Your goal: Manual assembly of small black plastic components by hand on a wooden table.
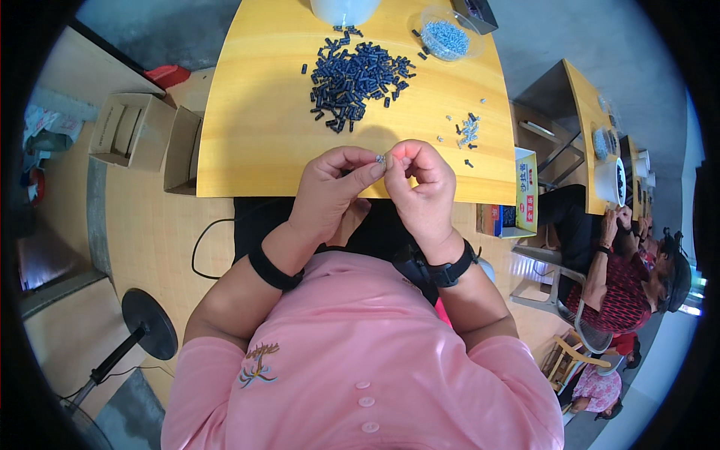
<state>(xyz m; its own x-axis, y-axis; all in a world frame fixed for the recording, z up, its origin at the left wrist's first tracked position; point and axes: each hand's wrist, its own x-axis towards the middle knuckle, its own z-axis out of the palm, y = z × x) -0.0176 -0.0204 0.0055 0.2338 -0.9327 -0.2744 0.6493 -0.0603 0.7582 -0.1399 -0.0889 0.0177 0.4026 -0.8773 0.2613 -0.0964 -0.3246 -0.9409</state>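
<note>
yellow tabletop (255, 135): left hand (337, 176) and right hand (426, 184) pinch a small silvery piece (380, 158) between closed fingers above the near edge; much appears left in the loose black heap (360, 82); whether the small cluster (469, 130) is finished is unclear.

The bench (255, 112) is yellow, streaked with paler wood grain. Toward its far edge lies a heap of black pieces (356, 82), with a white tub (345, 10) behind; at the far right corner, pale blue pieces (446, 39) fill a clear bowl (474, 43). Silvery and black bits (469, 129) mingle near the right edge. At the near edge, the small piece (380, 158) is silver-grey, the person's shirt (322, 337) plain pink.
</note>
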